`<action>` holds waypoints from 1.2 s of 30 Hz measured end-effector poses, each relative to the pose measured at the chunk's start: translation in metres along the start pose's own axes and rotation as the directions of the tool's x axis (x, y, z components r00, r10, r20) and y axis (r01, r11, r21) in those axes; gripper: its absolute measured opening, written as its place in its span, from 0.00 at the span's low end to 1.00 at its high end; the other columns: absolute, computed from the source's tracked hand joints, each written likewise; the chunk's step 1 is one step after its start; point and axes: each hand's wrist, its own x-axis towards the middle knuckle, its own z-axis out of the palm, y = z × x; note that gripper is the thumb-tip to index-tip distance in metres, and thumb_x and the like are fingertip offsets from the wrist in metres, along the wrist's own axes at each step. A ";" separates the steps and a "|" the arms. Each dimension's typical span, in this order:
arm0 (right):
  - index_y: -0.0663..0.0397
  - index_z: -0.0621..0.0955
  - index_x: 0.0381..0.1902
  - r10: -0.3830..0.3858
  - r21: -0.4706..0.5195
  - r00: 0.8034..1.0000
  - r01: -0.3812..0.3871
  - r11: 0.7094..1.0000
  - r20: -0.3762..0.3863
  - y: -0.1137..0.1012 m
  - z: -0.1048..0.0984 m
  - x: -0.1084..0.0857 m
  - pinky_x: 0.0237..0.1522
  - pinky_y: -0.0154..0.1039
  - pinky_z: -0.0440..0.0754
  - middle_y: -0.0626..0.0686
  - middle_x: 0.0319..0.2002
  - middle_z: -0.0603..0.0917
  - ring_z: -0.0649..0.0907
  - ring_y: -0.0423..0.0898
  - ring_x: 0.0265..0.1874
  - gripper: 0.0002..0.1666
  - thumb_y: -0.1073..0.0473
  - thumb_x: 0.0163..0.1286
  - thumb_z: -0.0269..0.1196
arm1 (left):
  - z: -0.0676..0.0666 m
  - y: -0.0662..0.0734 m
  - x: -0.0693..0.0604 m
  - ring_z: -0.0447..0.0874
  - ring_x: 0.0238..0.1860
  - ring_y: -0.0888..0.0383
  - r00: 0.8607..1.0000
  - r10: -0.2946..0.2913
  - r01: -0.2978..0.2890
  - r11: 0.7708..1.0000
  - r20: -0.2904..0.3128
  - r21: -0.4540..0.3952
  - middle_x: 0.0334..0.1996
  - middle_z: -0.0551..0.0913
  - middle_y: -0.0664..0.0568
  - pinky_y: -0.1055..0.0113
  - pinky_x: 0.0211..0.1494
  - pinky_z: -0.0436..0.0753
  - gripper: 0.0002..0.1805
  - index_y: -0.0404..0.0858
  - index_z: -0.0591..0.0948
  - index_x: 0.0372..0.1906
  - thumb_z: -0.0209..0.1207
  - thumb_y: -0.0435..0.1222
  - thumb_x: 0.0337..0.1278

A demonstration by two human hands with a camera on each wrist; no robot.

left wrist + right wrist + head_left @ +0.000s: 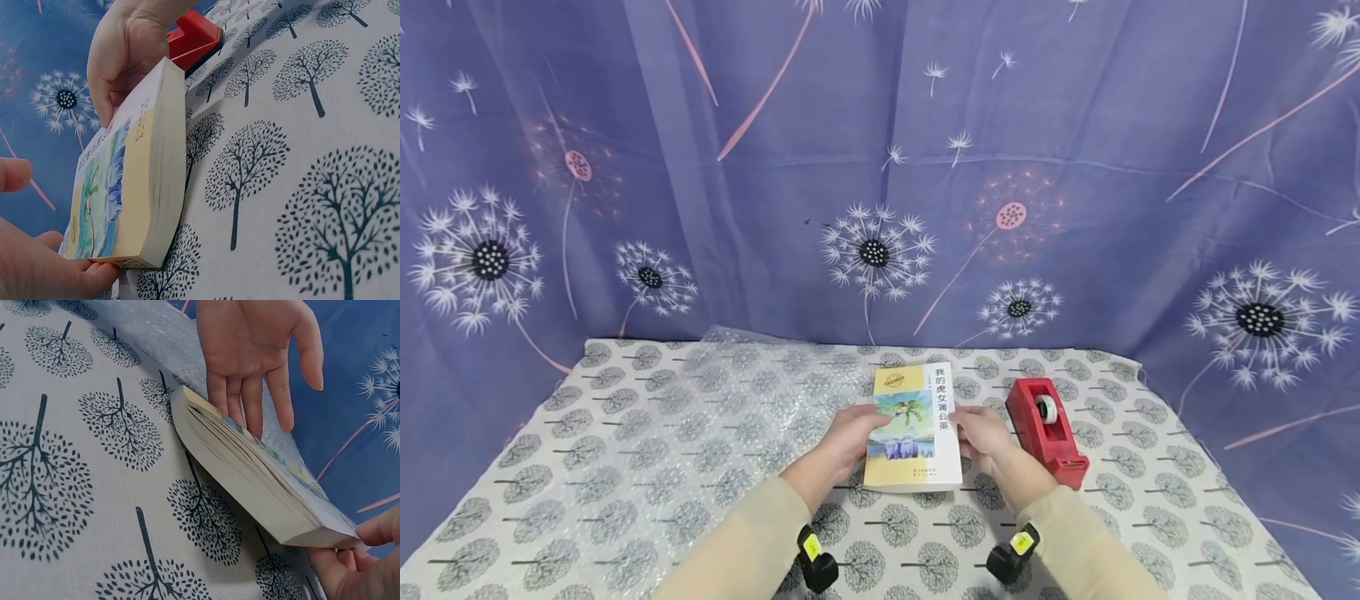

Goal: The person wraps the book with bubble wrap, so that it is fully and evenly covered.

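A purple-blue curtain (pixel 760 208) printed with dandelions is hanging across the upper frame, and a pale cloth (pixel 1150 517) patterned with dark trees is covering the surface below. Just below and right of center, a paperback book (pixel 913 429) with a yellow, white and picture cover is facing up between two hands. It is tilting; whether any edge is resting on the cloth, I cannot tell.

On its left side, the left hand (pixel 850 433) is supporting the edge with extended fingers, its thumb standing apart from the cover in the wrist views. On its right side, the right hand (pixel 988 437) is pinching the edge, thumb above, fingers below.

For a secure hold, the left thumb would do well to be pressing the cover lightly, with both sides rising evenly; the bottom page edges are showing small gaps and could fan open.

Farther out, clear bubble wrap (pixel 722 400) is spreading across the left and center-left of the cloth. Near the right hand, a red tape dispenser (pixel 1048 429) is sitting right of center.
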 end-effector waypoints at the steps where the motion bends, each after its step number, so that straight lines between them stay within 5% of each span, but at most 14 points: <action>1: 0.75 0.65 0.62 0.000 0.007 1.000 0.000 1.000 0.000 0.000 -0.001 -0.001 0.39 0.41 0.87 0.63 0.43 0.82 0.84 0.45 0.32 0.26 0.64 0.70 0.49 | 0.000 0.000 -0.001 0.73 0.60 0.41 1.000 0.000 0.000 1.000 -0.003 0.011 0.62 0.71 0.37 0.47 0.65 0.71 0.34 0.30 0.61 0.68 0.57 0.39 0.59; 5: 0.76 0.64 0.62 -0.012 0.039 1.000 0.011 0.999 0.011 0.000 -0.004 -0.003 0.37 0.38 0.85 0.61 0.41 0.81 0.82 0.45 0.31 0.26 0.65 0.70 0.49 | 0.002 0.000 -0.001 0.67 0.64 0.39 1.000 0.000 0.001 1.000 -0.025 0.029 0.64 0.69 0.38 0.42 0.67 0.66 0.34 0.34 0.64 0.68 0.58 0.41 0.57; 9: 0.76 0.63 0.62 -0.020 0.060 0.999 0.019 0.998 0.025 -0.001 -0.006 -0.003 0.36 0.36 0.84 0.61 0.41 0.81 0.81 0.44 0.31 0.26 0.65 0.71 0.48 | 0.001 0.000 0.002 0.80 0.51 0.46 1.000 -0.001 -0.001 0.999 -0.029 -0.051 0.57 0.76 0.37 0.54 0.57 0.80 0.33 0.32 0.63 0.67 0.58 0.38 0.58; 14: 0.76 0.62 0.63 -0.030 0.072 0.999 0.027 0.997 0.042 -0.002 -0.008 -0.004 0.37 0.36 0.84 0.61 0.43 0.81 0.83 0.43 0.32 0.26 0.65 0.72 0.47 | -0.002 0.001 0.003 0.83 0.43 0.54 0.999 0.005 -0.009 0.995 -0.039 -0.100 0.51 0.80 0.37 0.63 0.49 0.84 0.29 0.28 0.65 0.64 0.55 0.36 0.60; 21: 0.76 0.64 0.63 -0.054 0.090 0.998 0.050 0.995 0.042 -0.003 -0.003 -0.005 0.35 0.38 0.86 0.57 0.37 0.84 0.84 0.43 0.29 0.26 0.66 0.70 0.48 | -0.014 0.003 0.003 0.81 0.48 0.51 0.997 -0.028 0.024 0.997 -0.065 -0.070 0.51 0.79 0.40 0.63 0.51 0.83 0.29 0.31 0.66 0.64 0.54 0.40 0.62; 36: 0.71 0.65 0.64 -0.043 0.059 0.998 0.040 0.997 0.055 -0.002 0.016 -0.001 0.40 0.40 0.86 0.61 0.45 0.82 0.84 0.44 0.33 0.27 0.64 0.70 0.51 | -0.035 0.005 -0.004 0.79 0.51 0.47 0.993 -0.048 0.039 0.996 -0.107 -0.081 0.58 0.74 0.37 0.60 0.55 0.82 0.28 0.31 0.67 0.63 0.55 0.40 0.60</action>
